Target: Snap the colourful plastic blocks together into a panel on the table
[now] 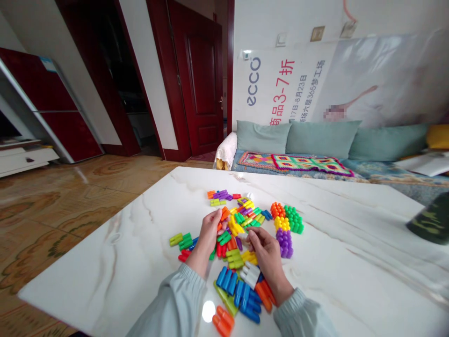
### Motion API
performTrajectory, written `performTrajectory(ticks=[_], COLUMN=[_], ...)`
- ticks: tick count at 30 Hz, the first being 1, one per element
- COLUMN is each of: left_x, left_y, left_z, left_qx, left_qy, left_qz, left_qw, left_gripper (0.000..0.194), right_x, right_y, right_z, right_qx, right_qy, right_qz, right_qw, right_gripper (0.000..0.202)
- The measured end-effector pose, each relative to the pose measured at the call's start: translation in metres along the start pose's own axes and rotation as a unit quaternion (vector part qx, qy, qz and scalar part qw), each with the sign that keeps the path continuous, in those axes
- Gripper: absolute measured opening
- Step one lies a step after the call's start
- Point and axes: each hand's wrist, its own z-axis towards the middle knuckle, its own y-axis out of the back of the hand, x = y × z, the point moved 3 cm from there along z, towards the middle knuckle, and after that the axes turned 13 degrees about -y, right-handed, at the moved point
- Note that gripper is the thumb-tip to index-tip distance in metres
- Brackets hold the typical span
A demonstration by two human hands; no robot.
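Observation:
My left hand (pixel 210 230) is closed on an orange plastic building block (pixel 225 214), held just above the left side of a loose heap. My right hand (pixel 264 244) hovers at the heap's right side with thumb and fingers curled together; what they pinch, if anything, is hidden. Between the hands lie a yellow block (pixel 235 226), a green block (pixel 223 238) and several others with rounded, bullet-like prongs. Nearer me are blue blocks (pixel 227 280), a white block (pixel 250 274) and an orange block (pixel 223 321). Some blocks are partly covered by my hands.
Right of the heap, blocks stand grouped by colour: orange (pixel 277 209), green (pixel 293 219), yellow (pixel 282 223) and purple (pixel 284 244). Everything rests on a white marbled table (pixel 140 262). A camouflage-patterned object (pixel 430 219) is at the right edge; a sofa (pixel 368 169) stands behind.

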Motion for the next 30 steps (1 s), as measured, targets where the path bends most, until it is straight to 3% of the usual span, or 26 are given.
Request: performTrajectory(ticks=[8,17,26,30], left_x=[0.001,0.009,0.005,0.005], left_y=[0.002,0.003,-0.001,-0.003], left_z=[-0.004,-0.004,-0.004,-0.004], left_qx=[-0.007,-0.005,0.022,0.020], left_qy=[-0.017,-0.029,-0.053,-0.070], left_qz=[0.068,0.119,0.128,0.061], left_qw=[0.997,0.992,0.990,0.995], left_gripper=[0.057,0.041,0.038,0.049], right_x=[0.000,0.005,0.004,0.005], right_y=[0.000,-0.001,0.000,-0.001], right_z=[-0.001,-0.003,-0.002,-0.002], right_qx=[0.000,0.008,0.018,0.016], right_qy=[-0.004,-0.007,0.007,0.012], right_qz=[-0.004,-0.009,-0.026,-0.025], right_qw=[1.000,1.000,0.999,0.999], right_gripper=[0.044,0.045,0.041,0.041])
